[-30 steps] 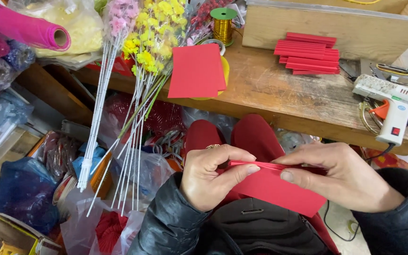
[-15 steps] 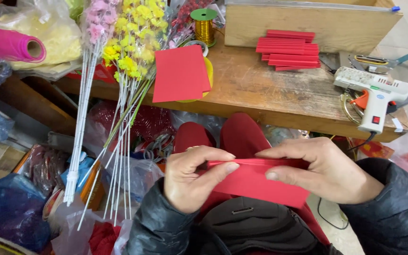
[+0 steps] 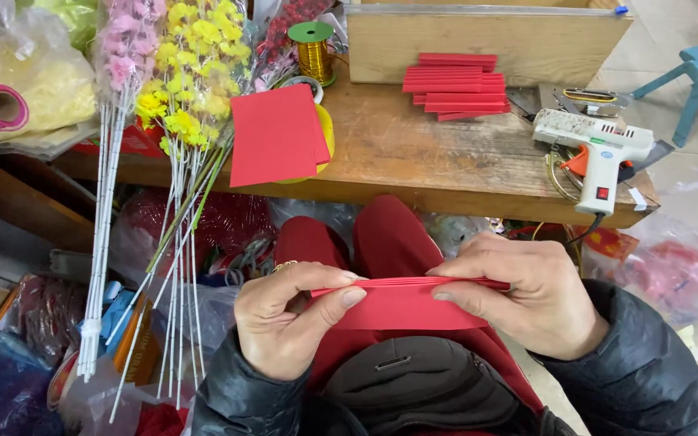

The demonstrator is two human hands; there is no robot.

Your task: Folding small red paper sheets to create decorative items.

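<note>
Over the lap, the left hand point(image 3: 288, 319) and right hand point(image 3: 527, 295) pinch a folded red paper point(image 3: 401, 303) at its 2 ends. On the wooden bench point(image 3: 414, 153), flat red sheets point(image 3: 276, 133) overhang the front edge, folded red strips point(image 3: 454, 85) lie stacked toward the back, and a white glue gun point(image 3: 599, 149) sits at the right corner.

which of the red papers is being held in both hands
The folded red sheet over the lap, pinched between the left hand and right hand. The flat sheets and folded stack lie untouched on the bench.

Red paper sheet point(image 3: 401, 307), folded along top edge, horizontal, above lap
</note>
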